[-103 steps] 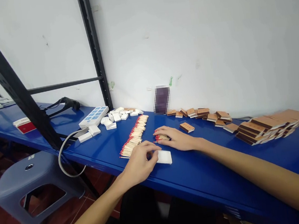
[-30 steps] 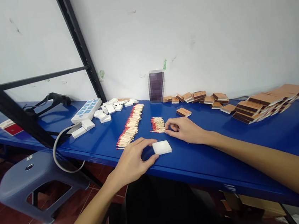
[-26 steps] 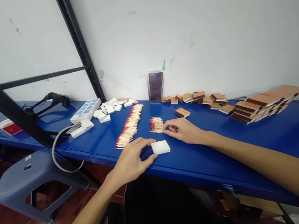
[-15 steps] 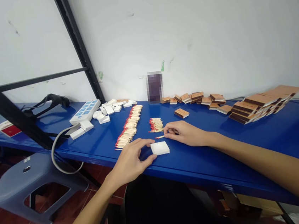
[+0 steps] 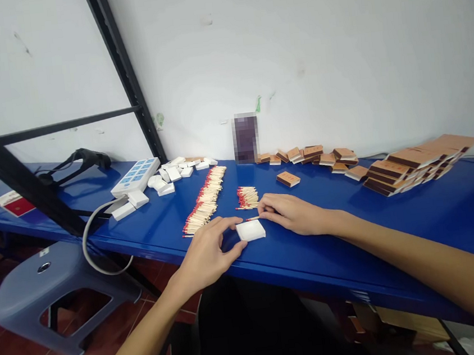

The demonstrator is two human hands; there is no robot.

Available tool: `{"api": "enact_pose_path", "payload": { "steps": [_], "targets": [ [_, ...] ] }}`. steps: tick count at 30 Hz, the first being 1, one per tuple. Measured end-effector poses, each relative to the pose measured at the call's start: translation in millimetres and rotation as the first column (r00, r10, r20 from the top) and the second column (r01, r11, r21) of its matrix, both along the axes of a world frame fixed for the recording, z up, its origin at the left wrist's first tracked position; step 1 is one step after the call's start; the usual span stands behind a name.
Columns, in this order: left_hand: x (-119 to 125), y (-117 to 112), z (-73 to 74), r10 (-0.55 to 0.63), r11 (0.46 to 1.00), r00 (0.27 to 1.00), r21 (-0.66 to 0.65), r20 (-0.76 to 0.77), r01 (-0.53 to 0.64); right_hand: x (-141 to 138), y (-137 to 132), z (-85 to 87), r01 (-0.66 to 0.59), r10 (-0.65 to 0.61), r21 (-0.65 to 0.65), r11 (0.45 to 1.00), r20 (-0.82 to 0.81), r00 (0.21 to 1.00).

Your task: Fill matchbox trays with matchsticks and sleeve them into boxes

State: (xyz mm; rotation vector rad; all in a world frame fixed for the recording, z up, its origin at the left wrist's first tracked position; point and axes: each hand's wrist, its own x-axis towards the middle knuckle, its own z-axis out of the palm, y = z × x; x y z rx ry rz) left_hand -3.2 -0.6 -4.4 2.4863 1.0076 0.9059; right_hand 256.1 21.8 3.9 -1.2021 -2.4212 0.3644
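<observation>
My left hand (image 5: 213, 250) grips the left end of a small white matchbox tray (image 5: 250, 231) between thumb and forefinger, low over the blue table near its front edge. Just behind the tray, my right hand (image 5: 285, 213) pinches the plain end of a single match (image 5: 253, 218), whose red head points left. Beyond that match lies a small pile of red-tipped matches (image 5: 247, 196). To its left runs a long slanting row of matches (image 5: 205, 200), its near end just past my left hand.
White matchbox trays (image 5: 173, 174) lie heaped beside a white power strip (image 5: 135, 177). Brown matchboxes (image 5: 328, 159) line the wall, one matchbox (image 5: 288, 179) lies nearer, and a stack of matchboxes (image 5: 417, 163) stands right. A black shelf post (image 5: 124, 71) rises left; a grey stool (image 5: 58, 292) stands below.
My left hand has shifted the white tray slightly left and away from me. My right hand, with the match, has moved a little left, closer to the tray.
</observation>
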Motion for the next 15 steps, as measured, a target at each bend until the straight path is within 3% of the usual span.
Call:
{"api": "enact_pose_path", "payload": {
  "steps": [15],
  "targets": [
    [-3.0, -2.6, 6.2, -0.039, 0.989, 0.999, -0.14, -0.001, 0.038, -4.1, -4.5, 8.2, -0.009, 0.012, -0.071, 0.997, 0.04, 0.999]
  ]
}}
